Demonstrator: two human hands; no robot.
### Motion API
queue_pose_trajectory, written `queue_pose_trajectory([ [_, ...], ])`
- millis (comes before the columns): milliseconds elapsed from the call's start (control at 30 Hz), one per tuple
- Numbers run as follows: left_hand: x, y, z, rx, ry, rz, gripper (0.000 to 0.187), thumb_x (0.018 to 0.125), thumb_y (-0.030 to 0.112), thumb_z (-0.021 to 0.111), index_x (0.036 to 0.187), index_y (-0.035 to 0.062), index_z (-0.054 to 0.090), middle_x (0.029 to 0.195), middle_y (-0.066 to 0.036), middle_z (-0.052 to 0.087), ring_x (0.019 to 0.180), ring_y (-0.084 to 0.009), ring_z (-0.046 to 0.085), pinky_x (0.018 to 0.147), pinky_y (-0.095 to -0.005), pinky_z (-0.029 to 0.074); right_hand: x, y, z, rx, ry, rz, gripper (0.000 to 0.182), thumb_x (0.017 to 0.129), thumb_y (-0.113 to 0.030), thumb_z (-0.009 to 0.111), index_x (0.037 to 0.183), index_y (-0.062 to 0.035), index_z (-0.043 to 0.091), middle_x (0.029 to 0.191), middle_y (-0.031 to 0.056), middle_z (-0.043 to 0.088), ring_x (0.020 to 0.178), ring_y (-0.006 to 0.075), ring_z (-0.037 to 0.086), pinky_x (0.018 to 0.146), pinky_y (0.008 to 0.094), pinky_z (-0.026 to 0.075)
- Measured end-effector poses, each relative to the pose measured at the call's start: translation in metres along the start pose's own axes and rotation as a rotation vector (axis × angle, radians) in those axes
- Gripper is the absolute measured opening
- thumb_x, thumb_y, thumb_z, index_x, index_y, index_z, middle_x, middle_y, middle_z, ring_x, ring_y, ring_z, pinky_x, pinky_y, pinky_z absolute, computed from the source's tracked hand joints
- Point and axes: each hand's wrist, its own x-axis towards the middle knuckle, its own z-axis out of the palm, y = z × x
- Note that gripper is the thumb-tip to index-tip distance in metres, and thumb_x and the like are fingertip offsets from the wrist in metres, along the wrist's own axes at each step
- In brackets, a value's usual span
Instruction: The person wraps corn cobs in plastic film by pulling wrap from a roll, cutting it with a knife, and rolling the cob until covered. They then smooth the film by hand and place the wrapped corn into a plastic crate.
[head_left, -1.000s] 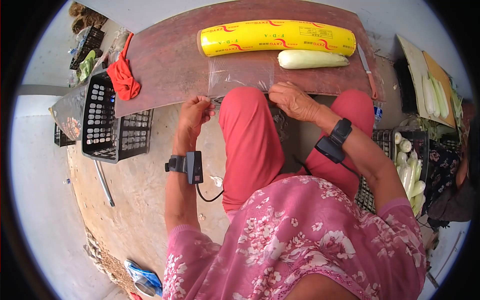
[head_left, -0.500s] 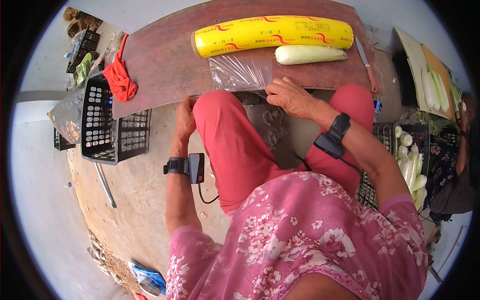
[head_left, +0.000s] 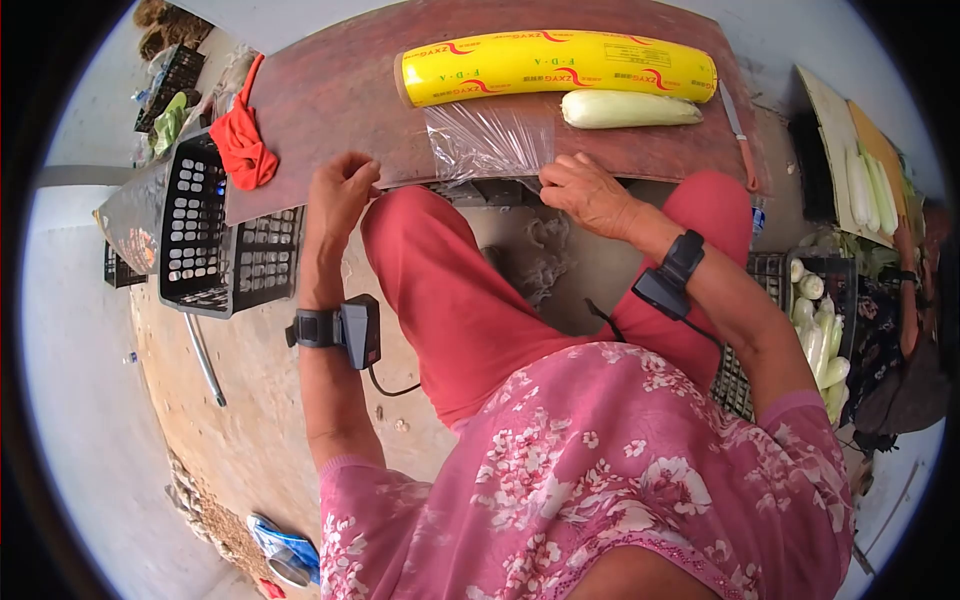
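A roll of cling film [head_left: 560, 66] in yellow printed wrapping lies across the back of the red-brown table. From it a crinkled sheet of clear film [head_left: 485, 140] runs down to the near edge. My right hand [head_left: 588, 192] is closed at the sheet's lower right corner, fingers pinched on the film. My left hand [head_left: 342, 195] is at the table edge left of the sheet, apart from it, thumb and fingers pressed together; I cannot make out anything in them. A pale green zucchini [head_left: 632, 109] rests in front of the roll, not touched by either hand.
A knife [head_left: 738, 135] lies at the table's right end. On the left, a red cloth [head_left: 242, 150] hangs over a black crate [head_left: 232, 285]. A crate of pale vegetables [head_left: 822, 330] stands to the right, near another person's arm [head_left: 908, 290].
My left hand has risen from beside my knee to the table edge and shifted left. My right hand stays at the film's corner. The view has shifted slightly.
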Motion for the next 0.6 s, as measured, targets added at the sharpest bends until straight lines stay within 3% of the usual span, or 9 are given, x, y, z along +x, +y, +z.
queue_pose_trajectory([
  [67, -0.006, 0.038, 0.008, 0.17, -0.082, 0.015, 0.022, 0.088, 0.019, 0.065, 0.094, -0.002, 0.066, 0.074, -0.005, 0.065, 0.063, -0.0112, 0.061, 0.056, -0.0242, 0.047, 0.0, 0.0, -0.001, -0.002, -0.002, 0.002, 0.007, 0.079, -0.013, 0.056, 0.074, -0.0098, 0.052, 0.086, 0.0031, 0.047, 0.088, 0.0223, 0.048, 0.075, 0.0373, 0.037],
  [167, 0.011, 0.025, 0.034, 0.342, -0.168, 0.02, 0.027, 0.086, 0.023, 0.067, 0.095, -0.0025, 0.066, 0.072, -0.007, 0.064, 0.059, -0.0126, 0.062, 0.053, -0.0271, 0.048, 0.001, 0.0, 0.0, 0.005, 0.0, 0.004, 0.005, 0.079, -0.011, 0.056, 0.075, -0.0096, 0.052, 0.087, 0.0032, 0.048, 0.087, 0.0228, 0.048, 0.075, 0.037, 0.037],
  [267, 0.017, -0.014, 0.063, 0.44, -0.04, 0.017, 0.031, 0.084, 0.027, 0.07, 0.091, -0.0031, 0.065, 0.072, -0.009, 0.065, 0.055, -0.0143, 0.063, 0.051, -0.0287, 0.049, 0.0, 0.0, 0.0, 0.016, 0.005, 0.006, 0.004, 0.078, -0.008, 0.056, 0.077, -0.009, 0.052, 0.087, 0.0036, 0.049, 0.087, 0.0237, 0.049, 0.075, 0.0369, 0.037],
  [367, 0.006, -0.021, 0.083, 0.287, 0.087, -0.104, 0.033, 0.081, 0.028, 0.073, 0.087, -0.0036, 0.065, 0.072, -0.009, 0.065, 0.053, -0.0147, 0.062, 0.051, -0.0289, 0.049, -0.001, 0.0, 0.001, 0.015, 0.012, 0.006, 0.004, 0.077, -0.008, 0.056, 0.077, -0.009, 0.052, 0.087, 0.0038, 0.049, 0.087, 0.0239, 0.049, 0.075, 0.0368, 0.037],
  [500, -0.009, -0.023, 0.1, 0.327, 0.3, 0.016, 0.033, 0.077, 0.029, 0.077, 0.086, -0.0006, 0.066, 0.073, -0.012, 0.066, 0.063, -0.0209, 0.066, 0.06, -0.0334, 0.051, 0.0, 0.0, 0.003, 0.005, -0.001, 0.017, 0.004, 0.077, -0.007, 0.056, 0.077, -0.0089, 0.053, 0.088, 0.0041, 0.049, 0.088, 0.0242, 0.05, 0.076, 0.0366, 0.037],
  [600, -0.014, -0.019, 0.113, 0.282, 0.316, -0.017, 0.027, 0.077, 0.026, 0.076, 0.086, 0.0022, 0.066, 0.074, -0.014, 0.068, 0.071, -0.0293, 0.066, 0.067, -0.0392, 0.05, 0.0, -0.001, 0.004, -0.008, 0.014, 0.022, 0.003, 0.077, -0.007, 0.056, 0.078, -0.0089, 0.053, 0.089, 0.0044, 0.049, 0.088, 0.0244, 0.05, 0.076, 0.0369, 0.038],
])
